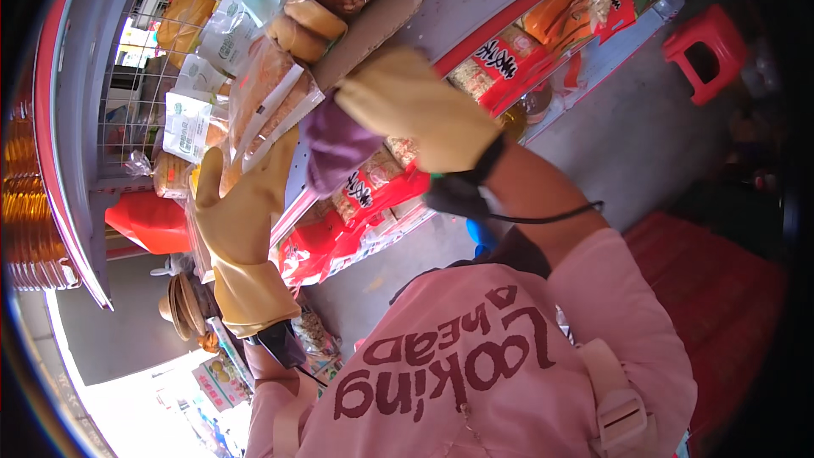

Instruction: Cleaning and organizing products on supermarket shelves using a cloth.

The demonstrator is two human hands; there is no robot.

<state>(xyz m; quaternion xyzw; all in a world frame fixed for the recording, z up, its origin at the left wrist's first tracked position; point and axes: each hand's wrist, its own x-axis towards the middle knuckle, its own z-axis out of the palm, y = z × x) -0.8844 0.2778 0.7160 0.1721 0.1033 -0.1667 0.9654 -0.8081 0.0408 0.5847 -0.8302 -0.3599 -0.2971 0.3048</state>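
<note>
My right hand (pixel 416 111), in a pale yellow rubber glove, is shut on a purple cloth (pixel 340 140). The cloth hangs down in front of the metal shelf's perforated surface (pixel 474 3). That hand is slightly blurred and lies beside a cardboard tray edge (pixel 375 32). My left hand (pixel 245 210), gloved the same way, is raised against bagged bread (pixel 270 98), thumb spread from the fingers. The bread partly hides its fingertips, so whether it grips a bag is unclear. Small white-labelled bread packs (pixel 187 127) stand beyond the thumb.
Red bags of grain (pixel 365 194) line the lower shelf. Along the left, a wire grid (pixel 117 114) closes the shelf end, and a red-edged shelf (pixel 57 140) juts near it. A red plastic stool (pixel 706 54) stands on the floor at the upper right. Straw hats (pixel 181 305) hang lower left.
</note>
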